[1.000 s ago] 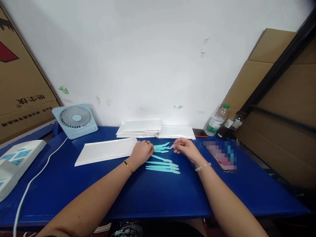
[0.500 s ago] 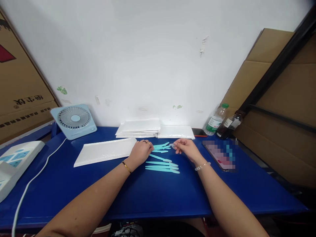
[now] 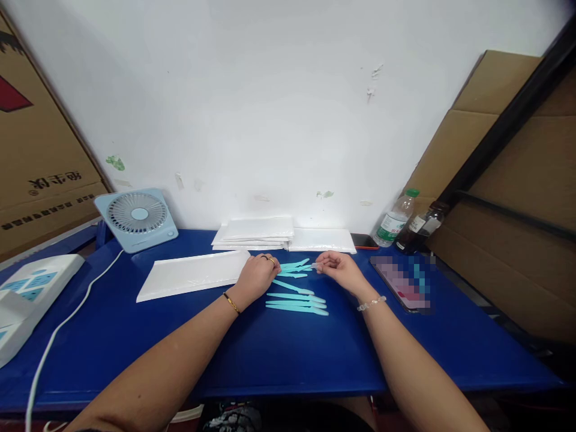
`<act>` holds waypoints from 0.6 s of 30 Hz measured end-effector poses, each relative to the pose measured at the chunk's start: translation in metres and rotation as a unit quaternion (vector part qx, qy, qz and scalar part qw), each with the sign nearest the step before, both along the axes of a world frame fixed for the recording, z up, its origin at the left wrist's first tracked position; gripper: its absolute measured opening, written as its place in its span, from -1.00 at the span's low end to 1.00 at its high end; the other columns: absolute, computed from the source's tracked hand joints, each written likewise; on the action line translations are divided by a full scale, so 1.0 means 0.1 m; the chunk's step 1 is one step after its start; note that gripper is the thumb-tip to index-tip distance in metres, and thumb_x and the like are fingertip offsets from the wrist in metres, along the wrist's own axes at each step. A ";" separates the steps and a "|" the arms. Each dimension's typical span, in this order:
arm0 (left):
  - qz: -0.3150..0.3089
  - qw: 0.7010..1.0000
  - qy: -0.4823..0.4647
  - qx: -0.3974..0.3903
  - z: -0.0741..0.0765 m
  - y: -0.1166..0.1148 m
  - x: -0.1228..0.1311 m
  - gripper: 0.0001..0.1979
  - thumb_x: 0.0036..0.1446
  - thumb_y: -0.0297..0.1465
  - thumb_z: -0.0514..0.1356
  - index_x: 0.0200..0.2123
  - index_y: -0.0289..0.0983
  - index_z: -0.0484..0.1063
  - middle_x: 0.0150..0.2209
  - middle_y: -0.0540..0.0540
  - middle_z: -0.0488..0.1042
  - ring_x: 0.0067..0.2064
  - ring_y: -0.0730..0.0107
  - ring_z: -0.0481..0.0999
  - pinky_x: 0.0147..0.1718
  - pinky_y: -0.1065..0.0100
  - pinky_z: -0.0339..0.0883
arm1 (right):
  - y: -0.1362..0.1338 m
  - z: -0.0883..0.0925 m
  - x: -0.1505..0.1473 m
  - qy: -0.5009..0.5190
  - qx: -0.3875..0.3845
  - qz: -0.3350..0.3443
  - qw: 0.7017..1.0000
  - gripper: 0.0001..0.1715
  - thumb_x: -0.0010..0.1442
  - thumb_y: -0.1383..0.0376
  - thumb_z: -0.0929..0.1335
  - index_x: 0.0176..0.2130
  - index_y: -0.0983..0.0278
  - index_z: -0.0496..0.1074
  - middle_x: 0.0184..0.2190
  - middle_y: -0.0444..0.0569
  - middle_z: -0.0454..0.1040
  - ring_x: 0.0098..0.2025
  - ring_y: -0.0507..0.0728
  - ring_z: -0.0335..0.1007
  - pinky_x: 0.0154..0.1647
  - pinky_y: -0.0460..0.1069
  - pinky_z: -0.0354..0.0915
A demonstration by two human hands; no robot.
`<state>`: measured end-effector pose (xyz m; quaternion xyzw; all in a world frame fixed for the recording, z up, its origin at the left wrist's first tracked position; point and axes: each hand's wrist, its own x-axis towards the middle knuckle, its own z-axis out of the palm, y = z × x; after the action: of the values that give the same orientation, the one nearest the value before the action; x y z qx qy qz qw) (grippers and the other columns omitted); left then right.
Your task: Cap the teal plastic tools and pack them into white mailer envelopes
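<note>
The left hand lies over the left ends of the upper sticks, perhaps so that they do not slide on the smooth counter. Its fingers are bent close together; whether they pinch a stick or only press, one cannot tell. The fingers of the right hand pinch a small clear piece at the right ends of these sticks, a grip which seems to suit so small a thing. The upper sticks lie between the hands, some crossing. The lower sticks lie nearer to the front edge, almost parallel, so they seem easy to reach. The white stack is beside the wall, probably to keep it out of the way.
</note>
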<state>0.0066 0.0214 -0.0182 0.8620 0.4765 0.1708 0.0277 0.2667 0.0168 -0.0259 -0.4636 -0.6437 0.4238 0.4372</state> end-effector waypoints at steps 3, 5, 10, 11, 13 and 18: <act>-0.005 1.000 -0.003 -0.001 0.00 0.00 0.00 -0.78 0.23 -0.35 0.04 -0.33 -0.25 0.47 -0.28 -0.09 0.51 -0.19 0.29 0.44 -0.24 0.30 0.21 | -0.01 0.00 -0.02 -0.025 0.008 0.017 1.000 -0.61 -0.06 0.07 0.46 -0.32 0.29 0.43 -0.43 -0.04 0.51 -0.36 0.10 0.46 -0.26 0.03 0.39; -0.005 1.000 -0.006 -0.001 -0.01 0.00 -0.01 -0.78 0.23 -0.36 0.04 -0.33 -0.25 0.47 -0.28 -0.09 0.51 -0.19 0.29 0.44 -0.25 0.31 0.20 | -0.01 0.00 -0.01 -0.038 0.012 0.017 0.999 -0.63 -0.04 0.07 0.45 -0.33 0.29 0.43 -0.42 -0.04 0.51 -0.36 0.10 0.45 -0.26 0.02 0.38; -0.001 1.000 -0.009 -0.003 0.00 0.01 -0.02 -0.78 0.23 -0.37 0.04 -0.34 -0.24 0.47 -0.28 -0.07 0.51 -0.19 0.29 0.43 -0.25 0.31 0.18 | 0.00 0.03 0.04 -0.038 0.023 0.007 0.999 -0.66 -0.02 0.10 0.45 -0.32 0.30 0.44 -0.43 -0.03 0.52 -0.36 0.10 0.44 -0.27 0.01 0.36; -0.001 1.000 -0.009 -0.003 0.00 0.01 -0.02 -0.78 0.23 -0.37 0.04 -0.34 -0.24 0.47 -0.28 -0.07 0.50 -0.19 0.29 0.43 -0.25 0.31 0.18 | -0.01 0.04 0.03 -0.042 0.025 0.009 0.999 -0.67 -0.02 0.11 0.44 -0.33 0.30 0.44 -0.43 -0.03 0.52 -0.36 0.09 0.44 -0.27 0.01 0.35; -0.005 1.000 -0.008 -0.005 0.00 0.00 -0.01 -0.79 0.23 -0.38 0.04 -0.33 -0.24 0.47 -0.27 -0.06 0.50 -0.18 0.29 0.42 -0.25 0.31 0.17 | -0.02 0.04 0.01 -0.054 0.029 0.016 0.998 -0.70 -0.01 0.13 0.44 -0.33 0.29 0.44 -0.42 -0.04 0.52 -0.36 0.09 0.44 -0.28 0.00 0.35; -0.018 1.000 -0.001 0.001 0.01 -0.02 0.01 -0.79 0.25 -0.35 0.05 -0.33 -0.24 0.47 -0.27 -0.06 0.50 -0.17 0.30 0.42 -0.24 0.31 0.16 | -0.04 0.03 -0.06 -0.086 0.025 0.045 0.995 -0.76 0.02 0.20 0.42 -0.32 0.30 0.46 -0.44 -0.04 0.52 -0.37 0.09 0.46 -0.30 -0.02 0.34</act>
<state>0.0076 0.0193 -0.0172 0.8703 0.4608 0.1714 0.0301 0.2605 0.0125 -0.0229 -0.4576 -0.7095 0.3852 0.3725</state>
